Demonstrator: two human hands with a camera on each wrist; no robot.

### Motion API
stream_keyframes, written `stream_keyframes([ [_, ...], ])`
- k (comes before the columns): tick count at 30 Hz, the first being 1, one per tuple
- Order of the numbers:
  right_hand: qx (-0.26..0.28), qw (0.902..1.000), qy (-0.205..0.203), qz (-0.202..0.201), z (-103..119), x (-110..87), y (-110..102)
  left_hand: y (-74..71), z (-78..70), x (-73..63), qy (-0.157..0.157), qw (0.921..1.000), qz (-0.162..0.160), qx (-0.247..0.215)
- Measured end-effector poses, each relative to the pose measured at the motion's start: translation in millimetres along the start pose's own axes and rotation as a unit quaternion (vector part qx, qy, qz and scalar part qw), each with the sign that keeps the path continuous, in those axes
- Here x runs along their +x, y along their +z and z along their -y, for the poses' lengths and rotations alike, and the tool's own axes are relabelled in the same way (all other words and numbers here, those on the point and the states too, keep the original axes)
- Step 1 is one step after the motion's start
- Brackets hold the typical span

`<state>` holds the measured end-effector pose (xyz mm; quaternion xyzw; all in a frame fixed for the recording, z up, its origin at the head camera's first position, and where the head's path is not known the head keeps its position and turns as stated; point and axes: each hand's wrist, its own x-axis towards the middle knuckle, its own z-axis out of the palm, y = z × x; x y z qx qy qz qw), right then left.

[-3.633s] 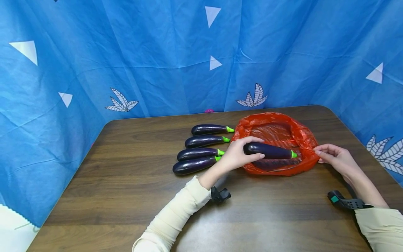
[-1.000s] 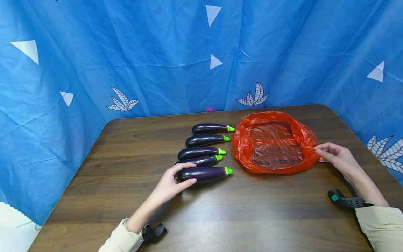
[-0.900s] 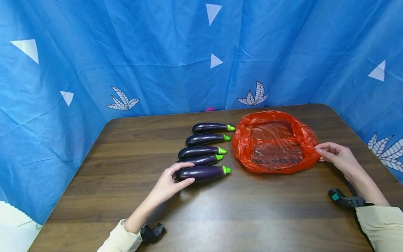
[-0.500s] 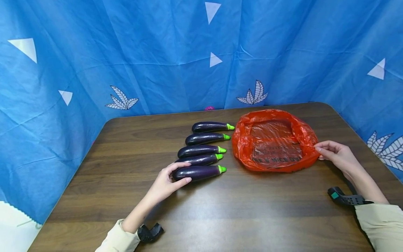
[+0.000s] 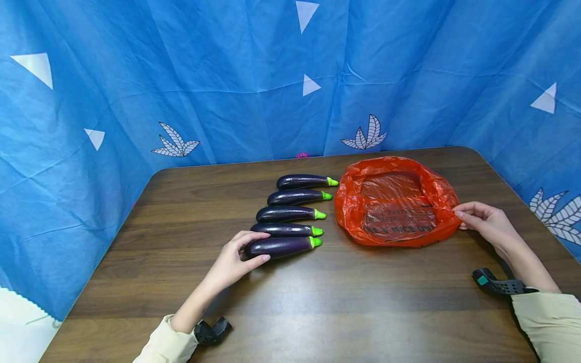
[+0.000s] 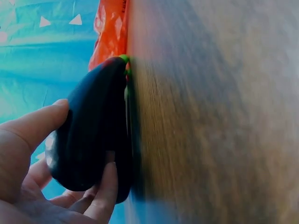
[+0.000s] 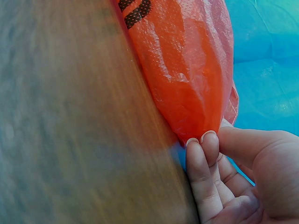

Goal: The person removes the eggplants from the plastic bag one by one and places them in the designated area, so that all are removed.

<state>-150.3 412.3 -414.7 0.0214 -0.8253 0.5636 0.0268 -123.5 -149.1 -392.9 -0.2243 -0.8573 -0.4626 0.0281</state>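
My left hand [image 5: 229, 259] grips the blunt end of the nearest dark purple eggplant [image 5: 282, 246], its green stem pointing right. In the left wrist view, thumb and fingers stand on either side of this eggplant [image 6: 88, 130], with another behind it. Several more eggplants lie side by side beyond it, stems all to the right; the adjacent eggplant [image 5: 290, 230] is close against the held one. To their right sits a red plastic bag [image 5: 348, 209], spread wide with its rim rolled out. My right hand [image 5: 487, 224] pinches the bag's right edge between thumb and fingertips.
A wooden table [image 5: 345, 307] carries everything. Blue patterned cloth [image 5: 254, 75] hangs behind it and along both sides. Black straps with small devices sit on both wrists. The farthest eggplant's stem [image 5: 333, 181] comes right up to the bag's left side.
My left hand has carried an eggplant out from over the bag to the near end of the row, then drawn it further left. The right hand keeps its pinch on the bag.
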Motion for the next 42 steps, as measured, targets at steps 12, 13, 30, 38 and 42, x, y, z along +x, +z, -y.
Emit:
stream_keyframes([
  [12, 0.000, 1.0000, -0.002, 0.001, 0.1, -1.5, -0.4, -9.9, 7.3, -1.3, -0.051, 0.9972, 0.010, -0.054],
  [13, 0.000, 1.0000, -0.001, 0.001, 0.2, -1.5, -0.4, -10.5, 8.2, -1.3, -0.054, 0.9971, 0.008, -0.054],
  [30, -0.007, 1.0000, 0.007, 0.000, 0.3, -2.7, -2.1, -13.5, 15.1, -1.0, -0.079, 0.9956, -0.010, -0.049],
  [38, 0.002, 1.0000, 0.002, -0.001, -0.5, -3.1, -1.7, -12.2, 11.8, -1.7, -0.087, 0.9957, -0.016, -0.027],
  [42, 0.007, 1.0000, -0.007, -0.002, -1.2, -3.1, -0.9, -12.4, 9.2, -2.7, -0.077, 0.9963, -0.023, -0.029],
])
